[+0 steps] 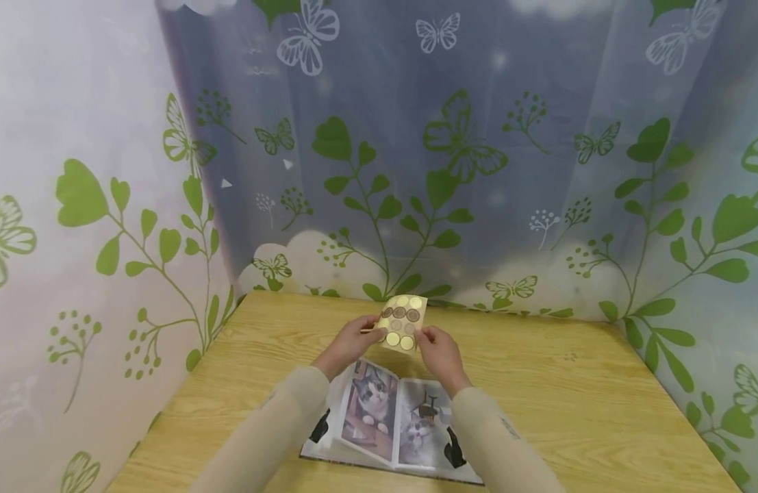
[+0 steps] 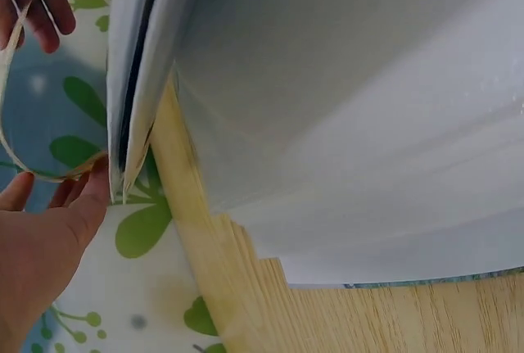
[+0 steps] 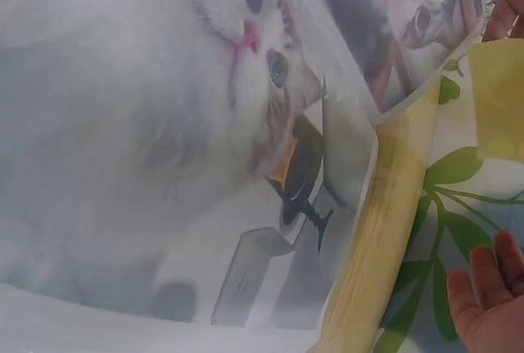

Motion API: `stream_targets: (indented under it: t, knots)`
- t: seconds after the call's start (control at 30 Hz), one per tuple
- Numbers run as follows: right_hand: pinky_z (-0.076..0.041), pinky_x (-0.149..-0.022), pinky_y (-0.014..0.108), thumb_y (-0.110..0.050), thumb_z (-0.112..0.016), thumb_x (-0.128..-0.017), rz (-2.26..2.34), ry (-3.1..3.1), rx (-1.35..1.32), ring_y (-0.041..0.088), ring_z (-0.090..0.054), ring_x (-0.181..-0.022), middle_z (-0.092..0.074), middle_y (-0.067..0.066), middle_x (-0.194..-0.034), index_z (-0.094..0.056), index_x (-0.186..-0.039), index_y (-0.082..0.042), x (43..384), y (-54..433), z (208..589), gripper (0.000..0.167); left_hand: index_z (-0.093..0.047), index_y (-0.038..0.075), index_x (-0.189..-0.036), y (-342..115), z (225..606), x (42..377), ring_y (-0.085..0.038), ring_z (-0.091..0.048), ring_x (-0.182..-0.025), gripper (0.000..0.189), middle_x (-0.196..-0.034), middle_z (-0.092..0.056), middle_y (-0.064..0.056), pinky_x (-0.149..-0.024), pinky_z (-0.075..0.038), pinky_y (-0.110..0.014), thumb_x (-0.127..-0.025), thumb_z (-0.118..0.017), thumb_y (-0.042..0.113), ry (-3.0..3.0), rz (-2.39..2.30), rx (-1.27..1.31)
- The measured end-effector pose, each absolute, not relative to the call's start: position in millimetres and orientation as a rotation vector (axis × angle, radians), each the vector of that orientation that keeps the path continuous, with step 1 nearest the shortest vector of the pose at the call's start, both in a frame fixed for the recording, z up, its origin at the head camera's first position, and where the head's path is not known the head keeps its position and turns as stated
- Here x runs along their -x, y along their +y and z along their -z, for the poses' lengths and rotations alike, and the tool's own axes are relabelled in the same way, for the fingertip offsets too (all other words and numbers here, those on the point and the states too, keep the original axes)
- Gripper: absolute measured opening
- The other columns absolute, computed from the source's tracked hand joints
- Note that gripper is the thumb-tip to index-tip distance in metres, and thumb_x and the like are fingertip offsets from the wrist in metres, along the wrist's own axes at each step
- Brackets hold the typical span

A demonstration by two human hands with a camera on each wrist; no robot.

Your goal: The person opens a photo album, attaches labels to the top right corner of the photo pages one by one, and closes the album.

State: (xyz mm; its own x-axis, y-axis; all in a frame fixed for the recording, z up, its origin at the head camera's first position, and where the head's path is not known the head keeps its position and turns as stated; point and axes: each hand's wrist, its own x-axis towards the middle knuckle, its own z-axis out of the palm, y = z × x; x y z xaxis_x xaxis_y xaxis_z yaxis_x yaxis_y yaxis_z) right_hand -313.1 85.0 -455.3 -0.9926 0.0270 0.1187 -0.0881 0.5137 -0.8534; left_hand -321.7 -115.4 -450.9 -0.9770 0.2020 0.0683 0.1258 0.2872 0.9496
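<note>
A small cream sheet of round gold and brown stickers (image 1: 400, 324) is held up above the table between both hands. My left hand (image 1: 357, 340) pinches its left edge, thumb in front. At the sheet's right edge, my right hand (image 1: 441, 352) pinches with thumb and fingertips. From the left wrist, the sheet looks bowed, with the left hand (image 2: 49, 255) at its lower end and fingers of the right hand (image 2: 37, 1) at the upper one. Below the hands lies an open photo album (image 1: 396, 418) with cat pictures in clear pages.
The wooden table (image 1: 570, 404) runs back to a curtain (image 1: 379, 171) printed with green leaves and butterflies, which also covers both sides. A few album leaves (image 2: 135, 83) stand raised in the left wrist view. Black cat shapes (image 1: 455, 449) mark the album's outer page edges.
</note>
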Motion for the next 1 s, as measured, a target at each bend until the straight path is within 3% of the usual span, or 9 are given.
stream_targets:
  t: [0.27,0.5,0.63,0.83,1.0]
  knots:
    - [-0.047,-0.070,0.035,-0.027,-0.054,-0.103,-1.544,-2.619,-0.021,0.022,-0.055,-0.084,-0.065,0.010,-0.096,-0.069,-0.107,-0.002,308,89,454,0.029,-0.039,-0.008,-0.146,-108,449,316,-0.040,-0.051,-0.125,0.066,-0.135,-0.054,-0.027,-0.103,-0.045,-0.049,-0.095,-0.068,0.022,2.502,-1.724,-0.284]
    - [-0.043,-0.066,0.031,-0.027,-0.055,-0.102,-1.597,-2.573,-0.008,0.020,-0.051,-0.077,-0.059,0.007,-0.083,-0.067,-0.095,-0.004,303,86,457,0.027,-0.041,-0.011,-0.143,-100,451,314,-0.040,-0.053,-0.123,0.062,-0.134,-0.055,-0.029,-0.100,-0.049,-0.045,-0.094,-0.069,0.014,2.465,-1.833,-0.266]
    - [-0.044,-0.069,0.032,-0.029,-0.055,-0.102,-1.595,-2.578,-0.003,0.020,-0.052,-0.080,-0.061,0.006,-0.088,-0.067,-0.095,-0.005,299,84,461,0.028,-0.045,-0.013,-0.138,-97,448,310,-0.040,-0.057,-0.118,0.057,-0.130,-0.056,-0.028,-0.095,-0.052,-0.042,-0.092,-0.069,0.013,2.476,-1.900,-0.205]
    - [-0.043,-0.064,0.030,-0.029,-0.056,-0.102,-1.638,-2.585,-0.010,0.018,-0.049,-0.074,-0.057,0.006,-0.081,-0.066,-0.095,-0.002,295,84,466,0.030,-0.056,-0.011,-0.129,-95,445,303,-0.031,-0.062,-0.108,0.043,-0.122,-0.063,-0.023,-0.086,-0.055,-0.035,-0.094,-0.066,0.012,2.535,-1.926,-0.188]
    - [-0.042,-0.062,0.029,-0.029,-0.056,-0.102,-1.674,-2.561,0.002,0.018,-0.048,-0.072,-0.053,0.003,-0.077,-0.067,-0.096,-0.001,293,82,467,0.031,-0.057,-0.004,-0.134,-93,448,303,-0.038,-0.054,-0.123,0.043,-0.135,-0.056,-0.024,-0.099,-0.048,-0.047,-0.098,-0.062,0.017,2.551,-1.867,-0.186]
